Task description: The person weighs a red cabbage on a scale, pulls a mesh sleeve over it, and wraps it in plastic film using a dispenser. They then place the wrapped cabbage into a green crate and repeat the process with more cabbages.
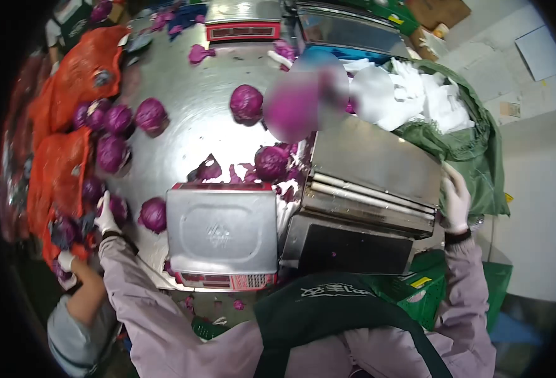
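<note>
At the left of the head view, my left hand (pixel 106 218), in a white glove, is closed against a red cabbage (pixel 119 211) on the metal table; part of that cabbage is hidden behind the fingers. My right hand (pixel 457 200), also gloved, rests with fingers stretched out at the right side of a metal wrapping machine (pixel 379 151), holding nothing. Between my arms stands a scale (pixel 221 227) with a bare metal pan. Another red cabbage (pixel 153 215) lies between my left hand and the scale.
Orange mesh bags (pixel 61 173) of cabbages line the left edge. Several loose cabbages (pixel 151 116) and torn leaves lie on the table (pixel 183 94). A second scale (pixel 243 28) stands at the back. White gloves (pixel 410 94) fill a green bag. A co-worker's arm (pixel 86 286) reaches in lower left.
</note>
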Demonstrator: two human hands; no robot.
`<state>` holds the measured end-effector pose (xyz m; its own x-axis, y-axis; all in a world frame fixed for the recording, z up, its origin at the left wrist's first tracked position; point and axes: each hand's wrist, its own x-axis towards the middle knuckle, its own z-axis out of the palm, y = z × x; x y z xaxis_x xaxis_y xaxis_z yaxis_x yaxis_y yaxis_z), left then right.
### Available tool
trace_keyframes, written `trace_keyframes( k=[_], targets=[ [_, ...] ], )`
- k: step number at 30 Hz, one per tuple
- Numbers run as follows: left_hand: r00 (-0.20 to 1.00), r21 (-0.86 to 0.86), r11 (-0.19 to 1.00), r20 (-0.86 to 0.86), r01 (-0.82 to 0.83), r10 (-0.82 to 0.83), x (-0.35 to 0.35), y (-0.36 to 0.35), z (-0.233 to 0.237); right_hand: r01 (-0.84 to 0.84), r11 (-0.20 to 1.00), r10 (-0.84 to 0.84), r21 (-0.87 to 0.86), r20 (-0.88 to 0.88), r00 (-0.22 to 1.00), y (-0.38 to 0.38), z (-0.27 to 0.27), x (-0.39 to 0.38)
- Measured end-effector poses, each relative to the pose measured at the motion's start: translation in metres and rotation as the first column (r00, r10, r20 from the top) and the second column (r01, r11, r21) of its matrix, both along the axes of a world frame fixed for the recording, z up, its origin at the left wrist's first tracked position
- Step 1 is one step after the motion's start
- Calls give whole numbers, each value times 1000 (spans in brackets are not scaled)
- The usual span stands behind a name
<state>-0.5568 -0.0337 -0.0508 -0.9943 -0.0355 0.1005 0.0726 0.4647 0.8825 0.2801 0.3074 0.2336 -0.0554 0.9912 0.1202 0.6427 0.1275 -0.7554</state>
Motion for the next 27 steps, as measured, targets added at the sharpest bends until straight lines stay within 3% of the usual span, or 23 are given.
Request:
trace_keyframes(
  k=[2,4,6,8,10,11,12,13,14,15,16,17,18,20,21,22,23,24,25,26,27],
  targets=[
    [918,-116,951,252,-285,306,41,24,48,-329,942,315,58,180,932,40,4,-72],
    [853,-113,984,491,-137,175,17,9,45,-413,910,406,-31,261,876,85,-9,-131],
    [721,287,957,670,-33,-176,22,-12,52,-419,902,431,-104,161,888,146,-58,-170],
    [515,482,859,788,-175,-338,33,-36,53,-504,843,407,187,393,825,207,-111,-205],
    [592,573,728,753,-375,-288,74,-33,60,-457,826,182,330,611,770,243,-146,-235],
    [677,632,638,700,-439,-228,90,-29,62,-434,886,196,163,717,669,260,-156,-240],
    [680,615,649,706,-449,-198,101,-29,61,-391,920,245,-15,800,547,274,-168,-246],
    [822,603,739,557,-301,-119,109,-32,57,-381,921,276,-74,816,509,292,-176,-251],
    [927,537,828,371,-162,-60,118,-40,62,-388,921,302,23,589,750,291,-167,-254],
    [889,605,775,438,-180,-135,128,-42,81,-767,516,263,381,782,565,306,-173,-241],
    [843,675,711,488,-200,-227,138,-34,106,-631,742,550,225,333,766,293,-137,-253],
    [815,675,716,509,-179,-276,150,-30,123,-607,765,524,214,341,781,289,-122,-244],
    [860,604,794,438,-67,-260,166,-28,131,-678,703,548,213,445,708,280,-104,-236],
    [815,610,788,416,79,-404,204,-11,151,-725,664,603,185,441,665,257,-81,-218],
    [813,503,811,310,299,-493,225,-2,157,-717,668,590,200,445,674,252,-73,-207],
    [779,363,787,210,499,-591,249,12,162,-629,702,503,334,392,770,248,-65,-193],
    [749,313,761,187,568,-636,288,39,184,-525,715,415,462,324,850,244,-53,-181],
    [678,266,703,191,660,-710,318,58,203,-300,805,327,512,38,944,216,-23,-180],
    [634,94,646,133,757,-762,340,65,206,-266,721,341,639,7,940,220,-1,-161],
    [599,15,605,122,796,-791,360,68,204,-74,777,166,625,-90,982,216,26,-140],
    [575,117,598,182,793,-798,381,69,196,63,845,172,532,-380,909,179,65,-140]
  ],
)
